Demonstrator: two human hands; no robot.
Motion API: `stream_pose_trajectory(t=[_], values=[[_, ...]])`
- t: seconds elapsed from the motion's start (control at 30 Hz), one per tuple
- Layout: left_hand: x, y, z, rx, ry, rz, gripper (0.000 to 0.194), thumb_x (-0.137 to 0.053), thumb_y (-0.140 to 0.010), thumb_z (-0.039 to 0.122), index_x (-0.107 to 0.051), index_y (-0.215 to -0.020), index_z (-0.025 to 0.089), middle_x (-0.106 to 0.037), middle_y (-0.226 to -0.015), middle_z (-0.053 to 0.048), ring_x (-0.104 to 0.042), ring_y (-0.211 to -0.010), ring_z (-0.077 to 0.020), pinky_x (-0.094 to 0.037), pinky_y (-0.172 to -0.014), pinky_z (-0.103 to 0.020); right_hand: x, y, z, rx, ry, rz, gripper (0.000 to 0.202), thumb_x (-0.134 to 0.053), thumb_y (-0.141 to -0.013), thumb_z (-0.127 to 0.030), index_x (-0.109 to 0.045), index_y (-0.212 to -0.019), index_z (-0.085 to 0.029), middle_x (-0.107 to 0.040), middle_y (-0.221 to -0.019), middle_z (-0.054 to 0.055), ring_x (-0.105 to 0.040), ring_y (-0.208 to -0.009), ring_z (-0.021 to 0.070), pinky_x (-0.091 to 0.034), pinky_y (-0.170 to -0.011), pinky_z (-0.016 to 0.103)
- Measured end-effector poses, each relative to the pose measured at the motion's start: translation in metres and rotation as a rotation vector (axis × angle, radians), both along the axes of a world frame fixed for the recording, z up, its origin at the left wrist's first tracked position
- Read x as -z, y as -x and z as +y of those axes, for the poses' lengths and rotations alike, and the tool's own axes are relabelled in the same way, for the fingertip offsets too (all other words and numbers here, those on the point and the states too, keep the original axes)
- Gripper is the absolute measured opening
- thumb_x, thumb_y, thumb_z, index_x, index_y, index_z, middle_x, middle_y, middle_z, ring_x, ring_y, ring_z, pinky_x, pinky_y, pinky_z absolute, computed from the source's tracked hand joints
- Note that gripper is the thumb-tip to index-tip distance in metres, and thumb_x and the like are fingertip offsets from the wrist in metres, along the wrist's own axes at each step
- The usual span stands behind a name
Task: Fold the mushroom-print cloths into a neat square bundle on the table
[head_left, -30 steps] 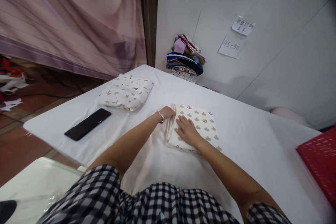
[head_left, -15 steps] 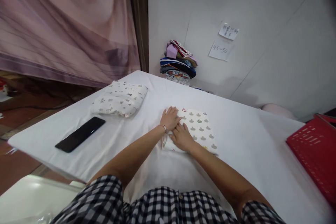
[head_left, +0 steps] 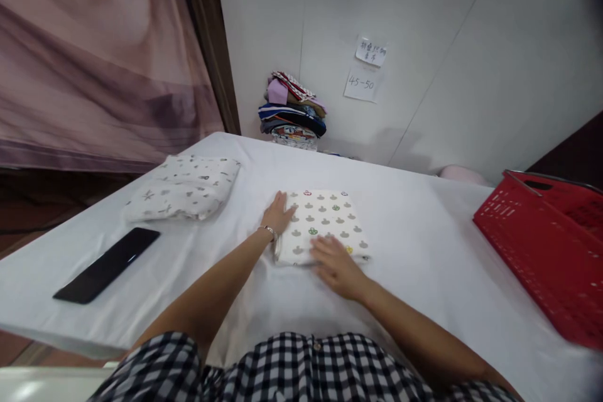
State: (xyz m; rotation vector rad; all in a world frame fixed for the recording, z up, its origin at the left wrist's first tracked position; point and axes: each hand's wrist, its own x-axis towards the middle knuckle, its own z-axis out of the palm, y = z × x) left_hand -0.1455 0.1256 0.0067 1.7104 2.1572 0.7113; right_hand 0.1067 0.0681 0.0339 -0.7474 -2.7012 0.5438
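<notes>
A folded white cloth [head_left: 325,220] with a grey, green and red print lies flat in front of me on the white-covered table [head_left: 414,245]. My left hand [head_left: 277,215] rests along its left edge, fingers stretched out and thumb over the top. Over the near edge of the cloth is my right hand [head_left: 336,264], its fingers spread and slightly blurred; whether it presses on the fabric I cannot tell. Neither hand grips anything. To the left lies a second folded white cloth [head_left: 188,188] with small dark prints.
A black phone [head_left: 108,264] lies on the table's left side. On the right stands a red plastic basket [head_left: 541,251]. Beyond the far edge is a stack of folded clothes [head_left: 292,116] by the wall. A pink curtain [head_left: 94,63] hangs at the left.
My hands have moved apart: the left to the cloth's left edge, the right towards its near edge. The view has turned right, showing more of the red basket.
</notes>
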Motion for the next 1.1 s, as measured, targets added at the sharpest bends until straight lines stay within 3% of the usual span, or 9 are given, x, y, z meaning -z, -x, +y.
stream_pose_trajectory(t=[0.13, 0.2, 0.3, 0.53, 0.7, 0.97, 1.1], values=[[-0.006, -0.003, -0.023, -0.165, 0.060, -0.098, 0.068, -0.053, -0.078, 0.043, -0.032, -0.137, 0.016, -0.039, -0.141, -0.014, -0.043, -0.125, -0.0273, -0.039, -0.097, -0.034, 0.005, -0.048, 0.046, 0.512, 0.111, 0.246, 0.040, -0.050, -0.084, -0.032, -0.057, -0.121, -0.020, -0.045, -0.138, 0.009, -0.038, -0.129, 0.0238, -0.030, -0.107, 0.044], [-0.010, -0.006, -0.034, -0.205, 0.141, -0.173, 0.068, -0.057, -0.075, 0.044, -0.035, -0.133, 0.016, -0.049, -0.133, -0.014, -0.050, -0.117, -0.0277, -0.042, -0.092, -0.034, 0.010, -0.063, 0.066, 0.753, 0.355, 0.309, 0.046, -0.054, -0.081, -0.034, -0.053, -0.125, -0.020, -0.050, -0.133, 0.009, -0.046, -0.122, 0.0241, -0.039, -0.101, 0.040], [-0.016, -0.011, -0.044, -0.220, 0.205, -0.259, 0.067, -0.061, -0.072, 0.042, -0.037, -0.129, 0.016, -0.053, -0.127, -0.015, -0.053, -0.113, -0.0270, -0.042, -0.089, -0.033, 0.014, -0.069, 0.081, 0.894, 0.739, 0.407, 0.058, -0.057, -0.079, -0.039, -0.045, -0.133, -0.021, -0.059, -0.121, 0.009, -0.059, -0.106, 0.0216, -0.048, -0.089, 0.033], [-0.024, -0.016, -0.046, -0.268, 0.223, -0.332, 0.081, -0.069, -0.066, 0.037, -0.031, -0.132, 0.010, -0.051, -0.128, -0.020, -0.051, -0.116, -0.0279, -0.041, -0.090, -0.032, 0.007, -0.059, 0.093, 0.906, 1.005, 0.511, 0.084, -0.070, -0.068, -0.048, -0.035, -0.138, -0.017, -0.054, -0.127, 0.016, -0.063, -0.099, 0.0229, -0.053, -0.080, 0.033], [-0.027, -0.016, -0.048, -0.293, 0.259, -0.386, 0.090, -0.071, -0.063, 0.037, -0.026, -0.136, 0.009, -0.051, -0.129, -0.021, -0.050, -0.117, -0.0309, -0.042, -0.090, -0.035, 0.007, -0.056, 0.095, 0.674, 1.150, 0.539, 0.061, -0.070, -0.070, -0.037, -0.050, -0.124, -0.018, -0.064, -0.112, 0.014, -0.065, -0.094, 0.0249, -0.054, -0.078, 0.038], [-0.019, -0.024, -0.051, -0.291, 0.229, -0.348, 0.083, -0.067, -0.068, 0.036, -0.027, -0.138, 0.016, -0.056, -0.123, -0.016, -0.055, -0.109, -0.0305, -0.042, -0.089, -0.037, 0.015, -0.060, 0.084, 0.675, 1.176, 0.633, 0.058, -0.070, -0.070, -0.031, -0.050, -0.123, -0.019, -0.067, -0.107, 0.011, -0.066, -0.091, 0.0251, -0.055, -0.076, 0.038], [-0.027, -0.025, -0.051, -0.287, 0.150, -0.446, 0.081, -0.066, -0.069, 0.030, -0.027, -0.138, 0.015, -0.057, -0.119, -0.013, -0.057, -0.105, -0.0247, -0.043, -0.087, -0.032, 0.017, -0.060, 0.077, 0.666, 1.135, 0.739, 0.062, -0.072, -0.067, -0.031, -0.049, -0.124, -0.021, -0.067, -0.108, 0.009, -0.067, -0.089, 0.0247, -0.055, -0.076, 0.037]])
